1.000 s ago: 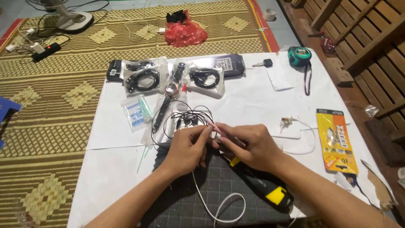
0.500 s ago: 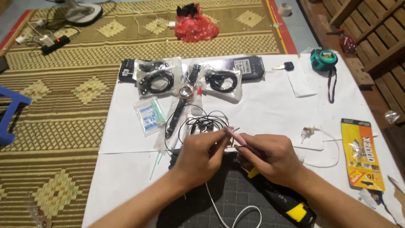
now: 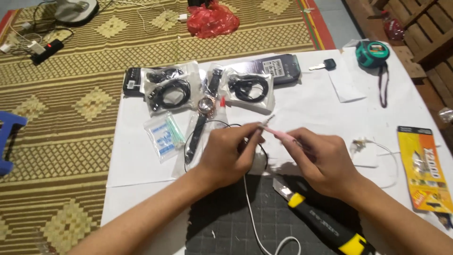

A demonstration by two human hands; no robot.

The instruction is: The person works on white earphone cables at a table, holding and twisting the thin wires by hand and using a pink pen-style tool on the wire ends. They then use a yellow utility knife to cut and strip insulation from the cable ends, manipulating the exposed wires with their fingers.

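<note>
My left hand (image 3: 230, 153) pinches a thin black wire (image 3: 207, 128) that loops over the white sheet (image 3: 306, 104). My right hand (image 3: 321, 158) grips a slim pink tool (image 3: 278, 134) whose metal tip points up-left toward the left fingertips. A white cable (image 3: 252, 212) trails from under my hands down across the dark cutting mat (image 3: 236, 226). A black and yellow utility knife (image 3: 325, 222) lies on the mat below my right wrist. A wristwatch (image 3: 204, 113) with a black strap lies just beyond my left hand.
Two clear bags of black cables (image 3: 172, 92) (image 3: 247, 89), a small bag of swabs (image 3: 165, 134), a dark flat box (image 3: 281, 68), a key (image 3: 323, 65), a green tape measure (image 3: 373, 54) and an orange packet (image 3: 424, 165) lie around. A red bag (image 3: 212, 20) lies on the woven mat (image 3: 71, 118).
The view has shifted so the table sits lower and closer in frame. My hands stay together on the wire, and the pink tool's tip is raised more clearly above the left fingers.
</note>
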